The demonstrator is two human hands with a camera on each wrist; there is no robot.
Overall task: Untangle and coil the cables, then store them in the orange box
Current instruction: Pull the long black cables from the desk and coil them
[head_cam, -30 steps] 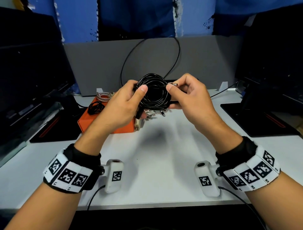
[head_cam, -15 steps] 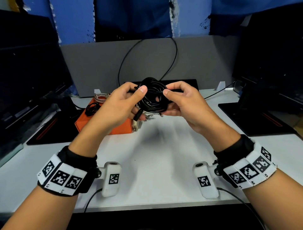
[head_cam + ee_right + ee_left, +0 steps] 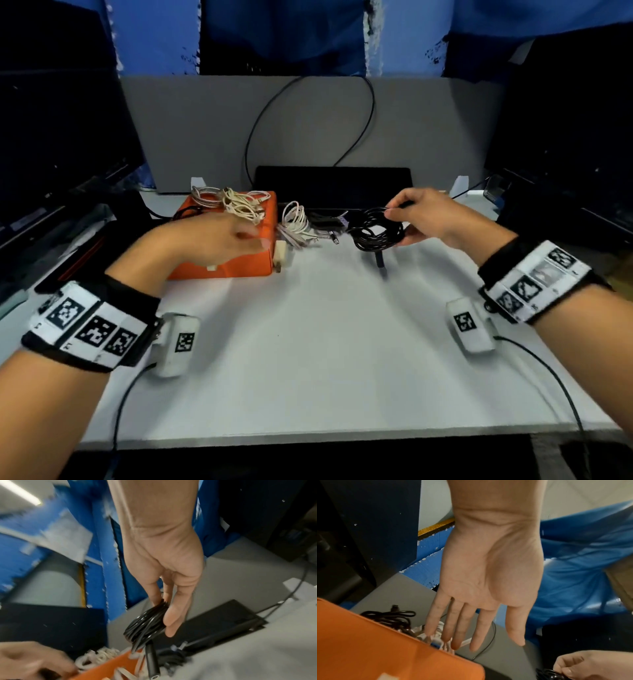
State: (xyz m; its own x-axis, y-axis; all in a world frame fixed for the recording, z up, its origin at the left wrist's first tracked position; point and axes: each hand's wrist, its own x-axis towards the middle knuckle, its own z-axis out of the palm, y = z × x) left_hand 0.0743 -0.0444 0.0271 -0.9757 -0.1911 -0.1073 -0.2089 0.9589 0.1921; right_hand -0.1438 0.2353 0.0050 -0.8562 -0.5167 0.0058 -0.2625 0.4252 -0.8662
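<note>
Head view: right hand pinches the coiled black rubber cable right of the orange box; left hand, fingers spread, hovers above that box.

I see bare surface open in front of me; the orange box is heaped with pale cables, and loose cables crowd beside it.

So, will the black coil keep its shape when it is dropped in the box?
Probably not fully. The black coil has no visible tie; only the right hand pinches its loops, so they may spring apart. Its plug end already dangles loose.
</note>
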